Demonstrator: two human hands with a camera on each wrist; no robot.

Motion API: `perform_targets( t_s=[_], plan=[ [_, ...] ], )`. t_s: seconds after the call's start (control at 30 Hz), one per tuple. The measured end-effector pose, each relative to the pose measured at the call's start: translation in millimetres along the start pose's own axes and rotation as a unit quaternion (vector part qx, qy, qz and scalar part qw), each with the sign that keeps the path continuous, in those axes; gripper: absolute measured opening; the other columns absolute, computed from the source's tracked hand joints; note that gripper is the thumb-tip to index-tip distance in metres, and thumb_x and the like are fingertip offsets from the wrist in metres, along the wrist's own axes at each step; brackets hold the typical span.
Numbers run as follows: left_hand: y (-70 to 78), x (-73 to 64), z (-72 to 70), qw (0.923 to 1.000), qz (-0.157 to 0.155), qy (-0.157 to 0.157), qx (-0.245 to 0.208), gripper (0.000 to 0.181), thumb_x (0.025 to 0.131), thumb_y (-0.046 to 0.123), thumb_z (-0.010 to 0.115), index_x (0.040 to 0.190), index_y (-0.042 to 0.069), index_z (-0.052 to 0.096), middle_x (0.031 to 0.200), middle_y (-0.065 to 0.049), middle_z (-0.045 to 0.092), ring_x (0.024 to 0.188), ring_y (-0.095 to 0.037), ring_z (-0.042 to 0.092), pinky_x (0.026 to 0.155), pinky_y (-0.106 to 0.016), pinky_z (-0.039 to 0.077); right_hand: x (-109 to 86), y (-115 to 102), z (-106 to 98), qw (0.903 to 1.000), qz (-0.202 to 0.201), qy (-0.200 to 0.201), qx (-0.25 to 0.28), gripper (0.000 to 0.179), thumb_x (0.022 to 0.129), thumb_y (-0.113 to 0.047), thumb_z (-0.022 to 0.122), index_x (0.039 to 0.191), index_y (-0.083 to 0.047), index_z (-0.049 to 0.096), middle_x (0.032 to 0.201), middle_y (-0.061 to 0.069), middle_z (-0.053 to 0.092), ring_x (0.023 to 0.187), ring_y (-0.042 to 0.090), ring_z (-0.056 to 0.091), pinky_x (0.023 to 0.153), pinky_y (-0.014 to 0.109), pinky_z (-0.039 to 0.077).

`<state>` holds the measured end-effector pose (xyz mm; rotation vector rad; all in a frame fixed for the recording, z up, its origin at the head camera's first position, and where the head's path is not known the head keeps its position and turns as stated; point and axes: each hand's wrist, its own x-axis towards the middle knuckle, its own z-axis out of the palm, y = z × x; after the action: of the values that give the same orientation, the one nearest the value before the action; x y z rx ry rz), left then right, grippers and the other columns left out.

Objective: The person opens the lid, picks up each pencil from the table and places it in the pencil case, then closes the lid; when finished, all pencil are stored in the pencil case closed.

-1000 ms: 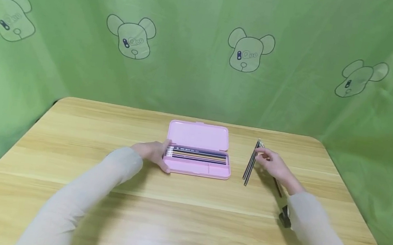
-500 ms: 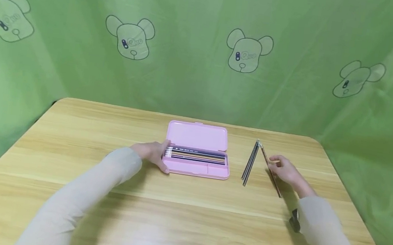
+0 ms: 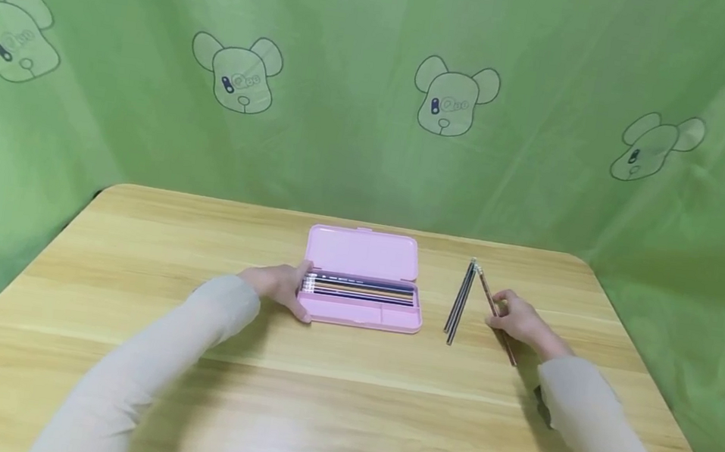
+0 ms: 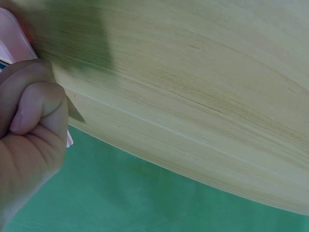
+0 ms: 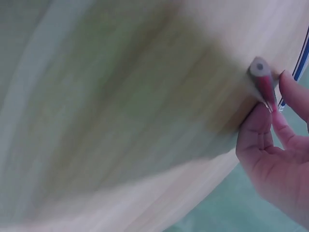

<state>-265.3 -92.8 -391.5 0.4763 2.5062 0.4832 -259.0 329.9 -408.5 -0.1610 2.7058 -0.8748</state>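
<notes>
Lying in the open pink case (image 3: pixel 344 311): pencils (image 3: pixel 364 290)

The left sleeve (image 3: pixel 145 365) and right sleeve (image 3: pixel 608 445) are long, plain and pale grey, the left creased along its right edge towards the near end. Beyond their far ends, the left hand (image 3: pixel 278 284) and right hand (image 3: pixel 523 323) are bare. A small dark piece (image 3: pixel 542 407) shows by the right sleeve, possibly a wrist mount.

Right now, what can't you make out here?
Head view: left end of the pink rectangular plastic case, behind the left hand.
Head view: middle of the slim reddish pencil, behind the right hand.
Head view: markings on the slim dark pencils inside, too small.
Left wrist view: most of the case, cut off by the frame.
</notes>
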Motion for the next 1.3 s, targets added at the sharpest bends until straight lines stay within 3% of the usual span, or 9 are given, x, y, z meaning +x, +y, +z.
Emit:
perform_targets(
  t_s=[0.23,0.37,0.53,0.83,1.13,1.3],
  plan=[
    [0.6,-1.4,0.8,1.0000,-0.004,0.001,-0.008,0.108,0.068,0.040,0.078,0.143,0.002,0.010,0.134,-0.025,0.040,0.126,-0.034,0.038,0.108,-0.040,0.028,0.6,-1.8,0.4,0.9998,0.003,-0.016,-0.015,0.040,0.086,-0.003,0.055,0.117,0.013,0.037,0.092,0.024,0.053,0.080,0.028,0.056,0.073,0.040,0.051],
    [0.8,-1.3,0.5,1.0000,-0.002,0.002,-0.007,0.107,0.069,0.040,0.078,0.143,0.002,0.010,0.135,-0.025,0.040,0.126,-0.034,0.037,0.108,-0.039,0.027,1.3,-2.6,0.4,0.9992,-0.001,-0.006,-0.038,0.038,0.084,-0.001,0.054,0.115,0.015,0.039,0.095,0.028,0.052,0.086,0.035,0.053,0.079,0.048,0.047],
    [-0.1,-1.8,0.2,1.0000,-0.001,0.002,-0.005,0.107,0.069,0.040,0.078,0.142,0.001,0.011,0.134,-0.025,0.041,0.126,-0.034,0.038,0.107,-0.040,0.028,1.4,-4.0,1.9,0.9990,-0.006,0.012,-0.043,0.038,0.082,0.001,0.053,0.114,0.016,0.040,0.094,0.028,0.052,0.086,0.037,0.051,0.078,0.049,0.045],
    [0.6,-2.6,-0.3,1.0000,0.008,0.003,0.001,0.107,0.069,0.038,0.078,0.142,0.000,0.011,0.131,-0.026,0.043,0.124,-0.034,0.040,0.107,-0.040,0.029,0.7,-20.5,7.0,0.9983,-0.032,0.029,-0.040,0.033,0.086,0.003,0.049,0.116,0.013,0.042,0.096,0.031,0.055,0.083,0.036,0.055,0.071,0.044,0.050],
    [1.7,-3.9,-1.0,0.9999,0.012,0.006,0.008,0.106,0.069,0.038,0.078,0.142,-0.002,0.011,0.131,-0.027,0.044,0.123,-0.035,0.041,0.106,-0.039,0.030,6.3,-47.3,12.0,0.9939,-0.087,0.059,-0.031,0.030,0.086,0.004,0.051,0.116,0.006,0.048,0.087,0.022,0.056,0.073,0.025,0.052,0.063,0.035,0.047],
    [0.3,-3.2,-0.6,0.9999,0.011,0.005,0.007,0.107,0.069,0.039,0.078,0.142,-0.002,0.011,0.132,-0.026,0.043,0.124,-0.034,0.040,0.107,-0.039,0.029,10.7,-57.5,16.5,0.9930,-0.098,0.060,-0.028,0.032,0.085,0.004,0.052,0.116,0.002,0.053,0.086,0.016,0.055,0.077,0.025,0.051,0.067,0.037,0.046]
  ],
)
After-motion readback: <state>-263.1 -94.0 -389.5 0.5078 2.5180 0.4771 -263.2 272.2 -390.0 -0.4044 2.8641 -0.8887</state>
